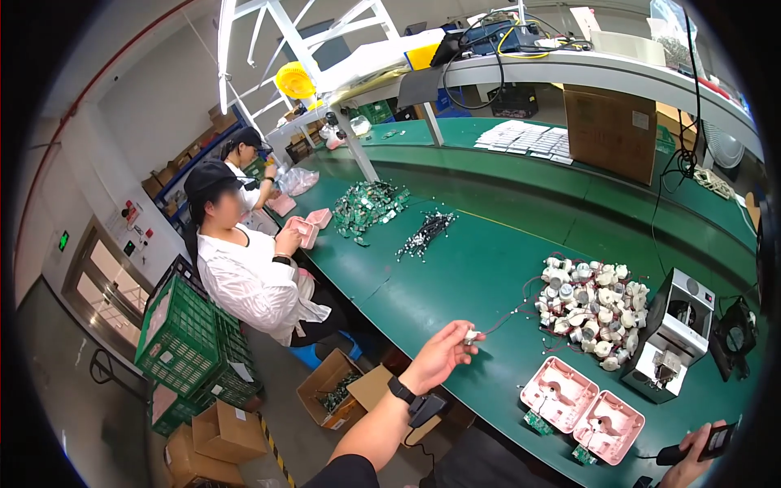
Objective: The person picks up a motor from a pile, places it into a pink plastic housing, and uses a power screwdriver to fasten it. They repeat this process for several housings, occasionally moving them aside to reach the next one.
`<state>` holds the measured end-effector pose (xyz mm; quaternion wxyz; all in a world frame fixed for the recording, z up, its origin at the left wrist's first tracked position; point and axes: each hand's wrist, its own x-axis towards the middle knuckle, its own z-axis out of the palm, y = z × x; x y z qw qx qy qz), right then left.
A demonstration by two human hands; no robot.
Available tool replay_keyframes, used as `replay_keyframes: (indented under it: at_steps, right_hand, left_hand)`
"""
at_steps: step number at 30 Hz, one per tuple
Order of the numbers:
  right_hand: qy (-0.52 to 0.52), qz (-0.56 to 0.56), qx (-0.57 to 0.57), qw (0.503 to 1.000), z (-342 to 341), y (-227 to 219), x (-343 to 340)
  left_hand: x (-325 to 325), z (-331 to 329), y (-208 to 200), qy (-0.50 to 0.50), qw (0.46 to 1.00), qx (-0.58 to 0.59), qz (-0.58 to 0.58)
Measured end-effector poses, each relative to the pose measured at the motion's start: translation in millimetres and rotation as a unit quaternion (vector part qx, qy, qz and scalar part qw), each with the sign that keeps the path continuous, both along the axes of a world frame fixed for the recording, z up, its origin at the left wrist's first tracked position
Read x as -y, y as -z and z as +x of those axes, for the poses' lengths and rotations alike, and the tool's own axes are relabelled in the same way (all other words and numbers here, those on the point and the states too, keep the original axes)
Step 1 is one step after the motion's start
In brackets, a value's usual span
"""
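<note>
My left hand point(446, 356) is raised over the front edge of the green table, fingers pinching a small whitish part point(472, 334). From that part a thin dark red wire point(508, 315) runs toward a heap of white and silver motor-like parts point(592, 307). My right hand point(693, 452), cut off at the lower right, is closed round a black-handled tool point(672, 455); its exact kind is unclear. Between the hands lie two open pink plastic housing halves point(561, 394) point(612, 425), with small green circuit boards point(537, 422) point(582, 454) at their near edges.
Beyond the motor heap stands a silver-and-black machine point(674, 329). Farther along the green table point(480, 264) lie black-and-white wired parts point(425, 234) and a circuit board pile point(368, 210). Two co-workers point(244, 272) point(244, 159) are at the left edge, near green crates point(181, 329) and cardboard boxes point(329, 389).
</note>
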<state>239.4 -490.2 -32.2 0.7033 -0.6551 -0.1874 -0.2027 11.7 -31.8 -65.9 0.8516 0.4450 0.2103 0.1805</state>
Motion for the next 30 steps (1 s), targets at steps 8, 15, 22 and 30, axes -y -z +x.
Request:
replay_keyframes:
  at_steps: [8,15,22,30]
  right_hand:
    - [0.034,0.034,-0.089,0.995,0,7,-28]
    - [0.031,0.030,-0.068,0.997,-8,-8,-47]
    - [-0.002,0.041,-0.075,0.996,-2,-9,-28]
    - [0.009,0.034,-0.067,0.997,-7,-10,-34]
  left_hand:
    - [8,11,-42,-0.011,0.991,-0.019,0.131]
    - [-11,27,-34,-0.004,0.958,-0.153,0.243]
    - [10,18,-4,-0.013,0.962,-0.177,0.208]
    - [15,8,-12,0.077,0.986,-0.115,0.096]
